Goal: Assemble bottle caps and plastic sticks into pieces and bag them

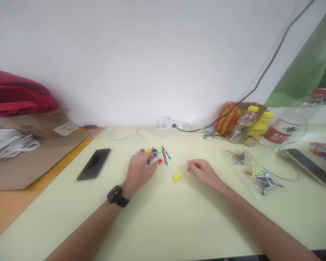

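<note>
My left hand (141, 168), with a black watch on the wrist, reaches over a cluster of small coloured plastic pieces (159, 161). Its thumb and index finger are apart, with some pieces showing between them; the hand hides part of the cluster. Thin coloured sticks (165, 156) lie at the cluster's right side. Farther right, my right hand (203, 172) is closed in a pinch above the table, and whatever its fingertips hold is too small to make out. Between the hands sits a small yellow piece (176, 177), with a faint yellow blur beside it.
A black phone (93, 164) lies at left, near a cardboard box (40, 123) with a red bag on it. On the right are clear packets of plastic parts (262, 179), another phone (311, 166), bottles (256, 127) and glasses (214, 136). A power strip (167, 123) lies along the wall.
</note>
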A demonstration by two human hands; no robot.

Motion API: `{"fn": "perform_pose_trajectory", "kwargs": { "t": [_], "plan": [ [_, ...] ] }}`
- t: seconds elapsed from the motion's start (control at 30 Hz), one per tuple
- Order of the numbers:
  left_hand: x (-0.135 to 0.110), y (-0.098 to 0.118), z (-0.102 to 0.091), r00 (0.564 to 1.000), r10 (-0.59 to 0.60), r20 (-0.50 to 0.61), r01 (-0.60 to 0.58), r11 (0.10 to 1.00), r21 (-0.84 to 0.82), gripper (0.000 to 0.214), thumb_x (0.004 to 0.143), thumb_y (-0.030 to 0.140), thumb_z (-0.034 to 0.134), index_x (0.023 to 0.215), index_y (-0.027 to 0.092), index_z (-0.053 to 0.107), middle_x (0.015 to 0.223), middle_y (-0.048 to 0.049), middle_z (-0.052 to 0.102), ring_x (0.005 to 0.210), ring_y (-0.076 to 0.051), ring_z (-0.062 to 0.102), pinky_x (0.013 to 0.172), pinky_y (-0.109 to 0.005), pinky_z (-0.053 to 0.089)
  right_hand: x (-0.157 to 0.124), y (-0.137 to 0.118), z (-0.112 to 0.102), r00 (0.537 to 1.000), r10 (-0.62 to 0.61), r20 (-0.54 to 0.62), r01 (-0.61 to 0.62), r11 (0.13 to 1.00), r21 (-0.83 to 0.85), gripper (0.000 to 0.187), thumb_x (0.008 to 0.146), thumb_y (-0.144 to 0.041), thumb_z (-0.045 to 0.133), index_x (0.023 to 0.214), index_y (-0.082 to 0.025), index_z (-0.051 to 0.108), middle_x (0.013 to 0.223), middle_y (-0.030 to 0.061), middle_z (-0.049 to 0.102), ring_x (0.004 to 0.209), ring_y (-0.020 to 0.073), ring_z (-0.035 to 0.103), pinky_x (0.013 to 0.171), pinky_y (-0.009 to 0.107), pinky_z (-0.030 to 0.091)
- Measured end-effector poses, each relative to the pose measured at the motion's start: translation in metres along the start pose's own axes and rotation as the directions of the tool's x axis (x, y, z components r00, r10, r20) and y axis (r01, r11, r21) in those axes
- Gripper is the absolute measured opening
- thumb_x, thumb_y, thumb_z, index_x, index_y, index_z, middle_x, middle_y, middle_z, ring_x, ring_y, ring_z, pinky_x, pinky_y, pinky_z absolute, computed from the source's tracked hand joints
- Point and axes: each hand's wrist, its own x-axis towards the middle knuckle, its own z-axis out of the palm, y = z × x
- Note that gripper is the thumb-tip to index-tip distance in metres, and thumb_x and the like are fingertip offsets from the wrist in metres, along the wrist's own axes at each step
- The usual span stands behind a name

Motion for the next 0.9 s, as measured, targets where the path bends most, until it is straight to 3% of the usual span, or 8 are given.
{"fn": "perform_pose_trajectory", "kwargs": {
  "t": [0.13,0.3,0.57,0.73,0.9],
  "plan": [
    [-0.004,0.007,-0.004,0.991,0.049,0.127,-0.037,0.994,-0.098,0.011,0.092,0.034,0.062,0.095,0.024,0.067,0.087,-0.0023,0.072,0.087,-0.024,0.063,0.08,-0.037,0.047,0.0,0.001,0.001,1.0,-0.013,0.019,0.013,1.0,-0.003,0.049,0.097,-0.054,0.045,0.069,-0.019,0.064,0.057,-0.004,0.039,0.054,0.0142,0.04,0.055,0.028,0.028],
    [-0.005,0.01,-0.002,0.964,0.105,0.243,-0.092,0.994,-0.066,0.016,0.094,0.032,0.06,0.094,0.025,0.074,0.078,-0.0035,0.07,0.088,-0.027,0.06,0.078,-0.038,0.046,0.0,0.001,0.002,0.999,-0.024,0.029,0.024,1.0,-0.007,0.048,0.098,-0.053,0.045,0.069,-0.019,0.064,0.057,-0.004,0.04,0.054,0.0141,0.04,0.055,0.027,0.029],
    [-0.005,0.003,0.005,0.971,0.157,0.182,-0.144,0.986,-0.086,0.033,0.096,0.028,0.057,0.126,0.023,0.069,0.089,-0.0067,0.072,0.093,-0.03,0.058,0.083,-0.042,0.048,0.0,0.001,0.001,0.997,-0.051,-0.062,0.05,0.999,-0.022,0.049,0.098,-0.052,0.045,0.066,-0.019,0.062,0.055,-0.0041,0.039,0.053,0.0143,0.04,0.055,0.028,0.026],
    [-0.007,0.005,0.008,0.973,0.151,0.174,-0.132,0.984,-0.119,0.028,0.099,0.03,0.056,0.121,0.021,0.069,0.102,-0.0077,0.074,0.096,-0.029,0.063,0.088,-0.045,0.051,-0.001,0.001,0.002,0.99,-0.119,-0.082,0.116,0.993,-0.039,0.042,0.098,-0.047,0.048,0.068,-0.019,0.06,0.058,-0.0042,0.042,0.056,0.014,0.041,0.056,0.028,0.027],
    [-0.008,0.007,0.011,0.972,0.182,0.15,-0.139,0.956,-0.259,0.02,0.097,0.028,0.059,0.114,0.023,0.069,0.112,-0.0073,0.072,0.097,-0.025,0.069,0.09,-0.041,0.053,-0.005,-0.001,0.007,0.977,-0.211,-0.025,0.211,0.977,-0.027,0.03,0.099,-0.038,0.051,0.077,-0.02,0.06,0.064,-0.0035,0.049,0.059,0.014,0.044,0.058,0.028,0.033]
  ]
}}
